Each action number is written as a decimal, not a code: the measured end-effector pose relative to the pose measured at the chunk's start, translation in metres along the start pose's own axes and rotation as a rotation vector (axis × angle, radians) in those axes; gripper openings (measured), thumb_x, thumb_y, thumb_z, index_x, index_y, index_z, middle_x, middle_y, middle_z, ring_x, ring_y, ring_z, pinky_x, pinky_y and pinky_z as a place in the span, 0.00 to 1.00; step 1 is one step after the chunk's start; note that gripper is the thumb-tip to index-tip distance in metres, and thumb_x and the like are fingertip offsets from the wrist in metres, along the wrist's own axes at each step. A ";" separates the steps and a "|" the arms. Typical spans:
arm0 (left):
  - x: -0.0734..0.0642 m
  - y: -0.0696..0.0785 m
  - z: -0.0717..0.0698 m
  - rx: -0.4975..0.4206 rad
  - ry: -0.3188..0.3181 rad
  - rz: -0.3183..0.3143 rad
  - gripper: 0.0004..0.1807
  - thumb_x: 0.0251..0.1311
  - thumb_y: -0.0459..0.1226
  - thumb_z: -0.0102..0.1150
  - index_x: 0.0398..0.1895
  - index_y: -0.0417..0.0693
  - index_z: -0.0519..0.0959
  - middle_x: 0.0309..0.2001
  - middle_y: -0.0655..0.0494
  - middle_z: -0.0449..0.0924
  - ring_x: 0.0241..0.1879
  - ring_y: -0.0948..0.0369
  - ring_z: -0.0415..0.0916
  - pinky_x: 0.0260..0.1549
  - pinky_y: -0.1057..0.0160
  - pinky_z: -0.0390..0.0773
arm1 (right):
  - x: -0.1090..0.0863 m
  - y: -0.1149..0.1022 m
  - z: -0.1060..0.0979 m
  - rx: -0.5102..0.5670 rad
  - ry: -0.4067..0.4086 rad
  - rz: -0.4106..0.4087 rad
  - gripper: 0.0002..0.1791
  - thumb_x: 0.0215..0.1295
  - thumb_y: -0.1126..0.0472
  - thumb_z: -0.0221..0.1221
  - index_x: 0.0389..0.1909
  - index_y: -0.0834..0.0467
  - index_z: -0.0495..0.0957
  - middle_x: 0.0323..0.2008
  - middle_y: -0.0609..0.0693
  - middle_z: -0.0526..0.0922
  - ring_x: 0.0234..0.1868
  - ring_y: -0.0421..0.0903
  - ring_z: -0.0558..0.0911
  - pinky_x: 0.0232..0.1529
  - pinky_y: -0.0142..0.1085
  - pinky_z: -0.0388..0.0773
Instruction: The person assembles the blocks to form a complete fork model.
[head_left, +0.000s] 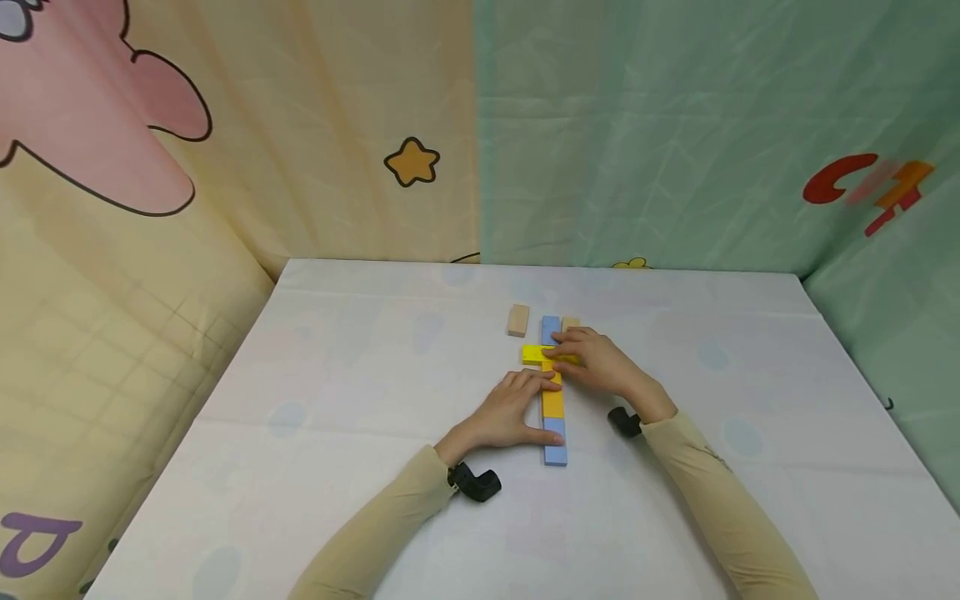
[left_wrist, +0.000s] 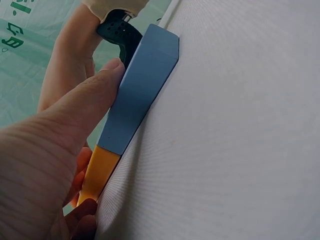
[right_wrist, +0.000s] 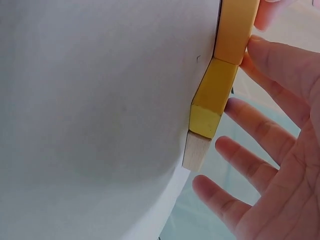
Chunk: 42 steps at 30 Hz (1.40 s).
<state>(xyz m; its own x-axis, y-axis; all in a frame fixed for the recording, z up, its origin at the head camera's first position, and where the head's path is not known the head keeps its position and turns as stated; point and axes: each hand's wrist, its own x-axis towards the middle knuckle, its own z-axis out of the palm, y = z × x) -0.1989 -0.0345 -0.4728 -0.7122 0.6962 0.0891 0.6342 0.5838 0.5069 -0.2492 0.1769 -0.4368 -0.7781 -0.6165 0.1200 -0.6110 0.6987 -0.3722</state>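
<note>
A row of flat blocks runs away from me on the table: a blue block (head_left: 555, 455) nearest, then an orange block (head_left: 552, 406), a yellow block (head_left: 532, 355) lying crosswise, and another blue block (head_left: 551, 326) farthest. My left hand (head_left: 506, 414) rests against the row, its thumb on the near blue block and its fingertips on the orange part. From the right, my right hand (head_left: 600, 362) touches the row around the yellow crosspiece, partly covering it. In the right wrist view its fingers spread alongside the yellow block (right_wrist: 215, 95), with the thumb at an orange block (right_wrist: 236, 30).
One plain wooden block (head_left: 518, 320) lies left of the far blue block. A second wooden block (head_left: 570, 322) sits just right of it, partly behind the right hand. The white-covered table (head_left: 337, 350) meets printed curtains (head_left: 337, 208) at its back edge.
</note>
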 end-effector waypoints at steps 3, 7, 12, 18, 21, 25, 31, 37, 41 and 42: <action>0.000 0.000 0.000 -0.001 -0.003 -0.001 0.41 0.50 0.60 0.64 0.65 0.55 0.65 0.67 0.58 0.59 0.64 0.57 0.53 0.63 0.58 0.53 | 0.000 0.000 0.000 -0.009 0.002 0.008 0.16 0.64 0.59 0.61 0.52 0.59 0.81 0.60 0.60 0.72 0.61 0.62 0.67 0.58 0.61 0.60; 0.000 0.001 -0.001 -0.004 -0.005 -0.002 0.41 0.50 0.60 0.65 0.65 0.55 0.65 0.67 0.58 0.59 0.64 0.57 0.53 0.63 0.58 0.53 | 0.000 0.000 0.000 -0.017 -0.001 0.024 0.17 0.64 0.58 0.61 0.52 0.59 0.81 0.60 0.59 0.72 0.61 0.62 0.67 0.56 0.61 0.61; 0.000 0.000 0.000 -0.010 -0.002 -0.007 0.41 0.50 0.60 0.65 0.65 0.55 0.65 0.67 0.59 0.59 0.64 0.58 0.53 0.62 0.58 0.54 | 0.001 -0.002 -0.001 -0.033 -0.001 0.033 0.16 0.63 0.58 0.62 0.51 0.58 0.81 0.60 0.59 0.73 0.60 0.62 0.67 0.54 0.62 0.63; 0.000 0.000 0.000 -0.014 -0.003 -0.008 0.41 0.50 0.60 0.65 0.65 0.54 0.66 0.67 0.59 0.59 0.64 0.57 0.53 0.62 0.58 0.54 | 0.000 -0.004 -0.002 -0.052 0.007 0.032 0.16 0.63 0.57 0.62 0.51 0.57 0.82 0.59 0.58 0.74 0.58 0.60 0.69 0.51 0.61 0.65; 0.000 0.000 -0.001 -0.010 -0.004 -0.007 0.41 0.49 0.60 0.65 0.65 0.54 0.66 0.67 0.58 0.59 0.64 0.57 0.53 0.63 0.58 0.54 | 0.000 -0.004 -0.002 -0.053 0.008 0.033 0.16 0.63 0.57 0.62 0.51 0.57 0.82 0.59 0.57 0.74 0.57 0.59 0.70 0.51 0.60 0.66; 0.000 0.001 -0.001 -0.012 0.000 -0.007 0.41 0.50 0.61 0.65 0.65 0.54 0.66 0.66 0.59 0.59 0.64 0.57 0.54 0.62 0.58 0.54 | 0.000 -0.004 -0.002 -0.050 0.009 0.040 0.16 0.63 0.57 0.62 0.50 0.57 0.82 0.59 0.57 0.74 0.57 0.58 0.70 0.51 0.59 0.66; 0.000 0.001 -0.001 -0.018 -0.002 -0.008 0.42 0.50 0.61 0.65 0.66 0.55 0.65 0.67 0.59 0.58 0.64 0.57 0.53 0.63 0.57 0.53 | -0.001 -0.003 -0.001 -0.052 0.013 0.047 0.15 0.63 0.57 0.62 0.50 0.56 0.82 0.59 0.56 0.74 0.57 0.59 0.70 0.51 0.59 0.66; -0.001 0.002 -0.002 -0.009 0.005 -0.001 0.42 0.50 0.60 0.65 0.66 0.54 0.66 0.67 0.58 0.58 0.64 0.58 0.54 0.63 0.58 0.54 | 0.000 -0.001 0.000 -0.049 0.009 0.049 0.16 0.64 0.56 0.61 0.51 0.55 0.82 0.60 0.56 0.73 0.57 0.58 0.70 0.51 0.59 0.65; -0.002 0.003 -0.002 -0.014 0.011 0.005 0.41 0.50 0.60 0.64 0.65 0.54 0.66 0.68 0.57 0.58 0.64 0.58 0.55 0.63 0.59 0.54 | -0.001 -0.001 0.000 -0.047 0.003 0.056 0.16 0.64 0.56 0.61 0.51 0.55 0.82 0.60 0.55 0.73 0.58 0.58 0.69 0.51 0.59 0.65; -0.002 0.003 -0.002 -0.022 0.012 0.001 0.40 0.51 0.60 0.63 0.65 0.54 0.67 0.67 0.57 0.58 0.63 0.58 0.55 0.62 0.59 0.55 | -0.001 -0.001 0.000 -0.046 0.003 0.058 0.16 0.64 0.56 0.61 0.51 0.55 0.82 0.60 0.55 0.73 0.58 0.58 0.69 0.51 0.59 0.65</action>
<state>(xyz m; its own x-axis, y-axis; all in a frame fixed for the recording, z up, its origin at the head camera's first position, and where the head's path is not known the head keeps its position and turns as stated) -0.1963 -0.0346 -0.4698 -0.7151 0.6918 0.1002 0.6283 0.5734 0.5258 -0.2482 0.1768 -0.4361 -0.8128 -0.5736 0.1018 -0.5709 0.7494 -0.3355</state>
